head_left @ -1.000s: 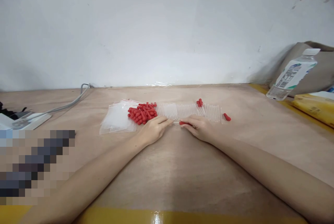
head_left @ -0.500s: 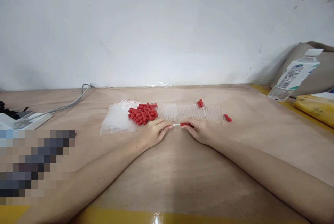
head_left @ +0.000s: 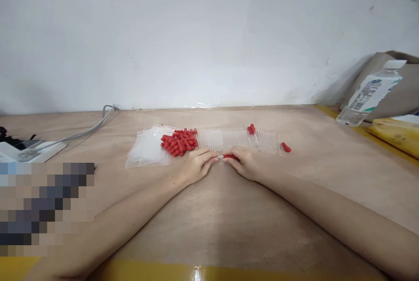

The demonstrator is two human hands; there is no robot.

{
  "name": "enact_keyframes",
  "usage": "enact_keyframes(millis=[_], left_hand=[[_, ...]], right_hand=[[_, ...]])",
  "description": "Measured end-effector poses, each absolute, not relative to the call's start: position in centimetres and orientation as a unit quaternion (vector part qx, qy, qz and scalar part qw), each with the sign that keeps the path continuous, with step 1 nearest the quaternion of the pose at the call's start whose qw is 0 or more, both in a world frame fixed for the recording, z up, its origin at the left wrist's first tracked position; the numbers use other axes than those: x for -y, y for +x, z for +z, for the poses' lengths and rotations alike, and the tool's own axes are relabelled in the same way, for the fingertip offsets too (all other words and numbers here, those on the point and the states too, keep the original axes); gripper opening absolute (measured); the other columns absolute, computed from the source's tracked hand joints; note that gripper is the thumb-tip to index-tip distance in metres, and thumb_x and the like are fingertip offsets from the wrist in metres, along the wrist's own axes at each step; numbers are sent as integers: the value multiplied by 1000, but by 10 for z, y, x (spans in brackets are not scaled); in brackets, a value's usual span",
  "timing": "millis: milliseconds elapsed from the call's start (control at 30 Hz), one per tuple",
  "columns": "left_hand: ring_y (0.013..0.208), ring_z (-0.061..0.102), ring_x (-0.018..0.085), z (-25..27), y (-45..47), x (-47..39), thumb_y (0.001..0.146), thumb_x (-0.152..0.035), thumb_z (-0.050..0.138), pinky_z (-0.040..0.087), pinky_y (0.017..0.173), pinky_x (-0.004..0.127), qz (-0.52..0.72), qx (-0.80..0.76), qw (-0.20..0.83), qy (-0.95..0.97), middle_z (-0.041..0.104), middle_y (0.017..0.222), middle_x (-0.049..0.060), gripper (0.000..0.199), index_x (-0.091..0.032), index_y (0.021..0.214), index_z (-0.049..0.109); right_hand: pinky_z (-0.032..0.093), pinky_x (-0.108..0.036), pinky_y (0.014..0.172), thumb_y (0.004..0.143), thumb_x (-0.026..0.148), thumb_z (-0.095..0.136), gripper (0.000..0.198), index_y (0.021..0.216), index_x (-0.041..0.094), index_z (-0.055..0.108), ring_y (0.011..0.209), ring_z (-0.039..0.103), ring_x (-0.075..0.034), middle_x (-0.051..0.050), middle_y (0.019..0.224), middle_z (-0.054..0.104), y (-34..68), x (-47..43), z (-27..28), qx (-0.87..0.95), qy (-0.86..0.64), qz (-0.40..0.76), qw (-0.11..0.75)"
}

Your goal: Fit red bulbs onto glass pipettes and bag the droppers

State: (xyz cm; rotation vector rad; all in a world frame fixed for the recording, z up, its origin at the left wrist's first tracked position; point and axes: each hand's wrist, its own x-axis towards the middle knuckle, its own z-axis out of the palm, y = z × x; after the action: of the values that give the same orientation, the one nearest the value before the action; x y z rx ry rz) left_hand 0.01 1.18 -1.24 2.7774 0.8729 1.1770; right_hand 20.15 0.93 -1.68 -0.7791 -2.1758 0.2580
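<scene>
Yellow tape [head_left: 157,270] was seen along the near edge of the surface [head_left: 216,228]. Beyond it, a clear tube [head_left: 220,157] was pinched between the closed fingers of the left hand [head_left: 196,165], and a red bulb [head_left: 231,156] was gripped, largely covered, by those of the right hand [head_left: 244,163]. The two were held end to end; how deep the tube was seated could not be told. If they were pressed together at a slant, the thin tube could be cracked, or the bulb's mouth folded; with a loose pinch, the tube could be let slip.

Just past the hands, a row of clear tubes [head_left: 235,140] was laid out, and it could be knocked askew by a knuckle. Beside the left hand, bulbs were heaped in a pile [head_left: 179,142] partly over plastic bags [head_left: 144,150]; being rounded, some might be sent rolling by a brushed wrist. Farther right, a tilted bottle [head_left: 373,91] was judged too distant to be bumped.
</scene>
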Motion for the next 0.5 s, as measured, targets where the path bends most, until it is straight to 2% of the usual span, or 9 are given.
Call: enact_keyframes(millis=[133,367,500], left_hand=[[63,55,12,-10,0,-11,87,-19,45,45,57,23,353,-276,-13,894,61,72,4,21,-14,98,63],[66,56,13,-12,-1,-13,87,-20,46,47,60,24,350,-272,-25,896,62,77,6,21,-14,96,63],[69,59,13,-12,3,-15,88,-21,45,48,62,24,378,-280,-15,882,63,80,7,21,-13,97,62]], right_hand=[[47,-26,68,85,22,49,14,91,17,61,75,59,-14,-5,84,65,200,-11,-21,862,-297,108,397],[47,-27,68,84,23,50,17,91,20,65,75,59,-14,-5,84,64,203,-14,-16,867,-278,136,390],[47,-28,69,80,29,56,15,89,21,65,74,58,-13,-4,80,62,202,-15,-14,801,-306,210,469]])
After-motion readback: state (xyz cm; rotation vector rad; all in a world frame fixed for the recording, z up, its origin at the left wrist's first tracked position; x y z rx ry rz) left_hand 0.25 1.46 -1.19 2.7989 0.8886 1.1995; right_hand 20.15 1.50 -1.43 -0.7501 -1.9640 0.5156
